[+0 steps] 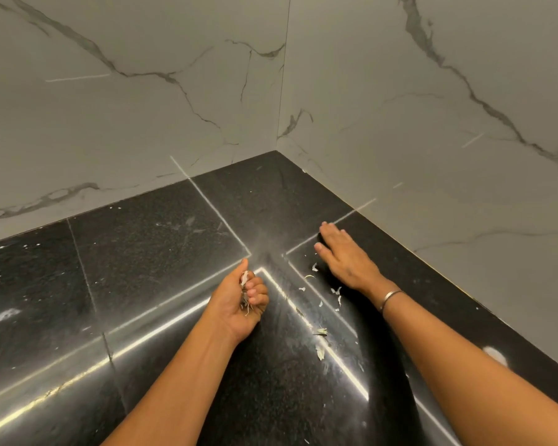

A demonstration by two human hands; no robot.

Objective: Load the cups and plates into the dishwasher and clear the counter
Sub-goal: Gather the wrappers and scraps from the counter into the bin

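The left hand [242,300] is curled around a bunch of pale scraps [245,279], probably to keep them collected while the black worktop [142,252] is cleared. Right of this hand lie loose scraps [319,332]. Further right and beyond, the right hand [345,255] lies flat with straight fingers, apparently to sweep them; no cups or plates are in view.

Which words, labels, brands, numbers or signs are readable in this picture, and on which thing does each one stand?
None: no word, label, brand, number or sign shows anywhere.
The black counter bears only pale seams, reflections and scraps.
The marble wall tiles bear only grey veins.
The bracelet on the right wrist looks plain; any engraving would be too small to see.
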